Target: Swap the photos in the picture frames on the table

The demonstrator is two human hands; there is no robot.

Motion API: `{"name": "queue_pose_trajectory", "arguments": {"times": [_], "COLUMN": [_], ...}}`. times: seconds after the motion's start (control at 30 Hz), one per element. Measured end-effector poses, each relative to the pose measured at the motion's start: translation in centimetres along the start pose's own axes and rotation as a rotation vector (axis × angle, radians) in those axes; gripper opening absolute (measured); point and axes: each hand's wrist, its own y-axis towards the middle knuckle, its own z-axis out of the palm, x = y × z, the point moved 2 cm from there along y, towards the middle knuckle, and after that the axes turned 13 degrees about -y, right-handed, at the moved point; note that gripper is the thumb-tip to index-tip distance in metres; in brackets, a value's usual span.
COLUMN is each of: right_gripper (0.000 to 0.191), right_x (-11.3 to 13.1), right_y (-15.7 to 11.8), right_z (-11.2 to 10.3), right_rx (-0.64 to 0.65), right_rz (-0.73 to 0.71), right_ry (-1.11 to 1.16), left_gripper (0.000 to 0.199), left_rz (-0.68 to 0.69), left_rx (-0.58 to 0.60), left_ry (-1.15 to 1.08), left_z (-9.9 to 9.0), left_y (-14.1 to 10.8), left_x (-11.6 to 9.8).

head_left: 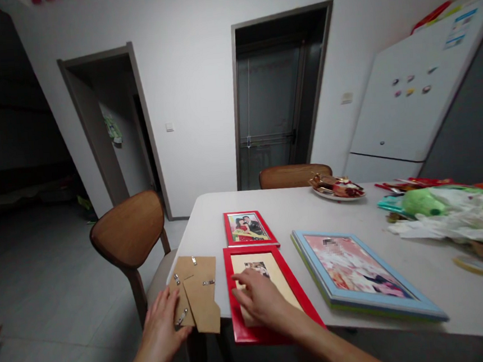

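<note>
White-painted wall [195, 95] across the back, broken by a dark glazed door [271, 105]. In front, a pale table [295, 213], with a white refrigerator [402, 88] beyond at right. Brown wooden chairs [129, 230] at the table's left side and far edge. On the right part of the tabletop, a jumbled green and white heap [459, 207]. Nearer, a blue picture frame [383, 302], lying face up. To its left, a red picture frame [291, 281], jutting past the near edge, with a cream sheet [273, 271] inside. Just beyond, a smaller red frame [264, 227]. Beside the red picture frame, at the left, a brown backing board [203, 302], partly past the table's edge. By the far edge, a loaded plate [343, 198]. Over the cream sheet, the right hand [262, 300], with bent fingers slightly apart; cannot tell about any pinch. At the board's lower left edge, the left hand [163, 326], with fingers close together and thumb held away from them; cannot tell about any clamping. Near the right, a yellowish tape ring [473, 268]. On the cream sheet, a small photo [256, 266], partly covered by the right hand. Smallest, on the board, metal clips [208, 282].
</note>
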Motion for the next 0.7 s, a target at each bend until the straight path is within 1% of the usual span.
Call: {"name": "queue_pose_trajectory", "arguments": {"times": [0.07,0.13,0.2,0.27,0.37,0.43,0.5,0.6,0.7], "right_gripper": [0.037,0.045,0.052,0.054,0.054,0.053,0.05,0.045,0.043], "right_x": [2.8,4.7,5.4,5.3,4.1,3.0,1.5,-1.3,-4.3], "right_y": [-0.1,0.1,0.5,0.8,0.7,-0.1,-1.2,-3.3,-5.1], "right_z": [1.1,2.2,3.2,3.6,2.8,1.3,-0.5,-2.6,-3.7], "right_rx": [0.018,-0.002,-0.027,-0.043,-0.093,-0.137,-0.162,-0.125,-0.063], "right_rz": [-0.098,-0.137,-0.116,-0.061,-0.004,-0.02,-0.047,-0.023,0.047], "right_ry": [0.017,0.001,0.01,0.069,0.215,0.281,0.284,0.227,0.147], "left_gripper": [0.06,0.055,0.05,0.046,0.041,0.041,0.042,0.043,0.043], "left_rz": [-0.016,0.029,0.077,0.121,0.217,0.297,0.372,0.437,0.425], "left_rx": [-0.028,-0.058,-0.119,-0.186,-0.248,-0.261,-0.247,-0.154,0.003], "left_ry": [0.04,0.046,0.042,0.021,-0.032,-0.069,-0.105,-0.147,-0.167], "left_z": [0.4,1.1,1.5,1.3,0.6,0.4,0.8,2.6,4.7], "left_y": [0.3,0.4,0.3,0.2,-0.3,-0.8,-1.4,-2.1,-2.4], "left_x": [1.3,2.0,2.1,1.6,-0.3,-2.1,-4.1,-7.4,-10.3]}}
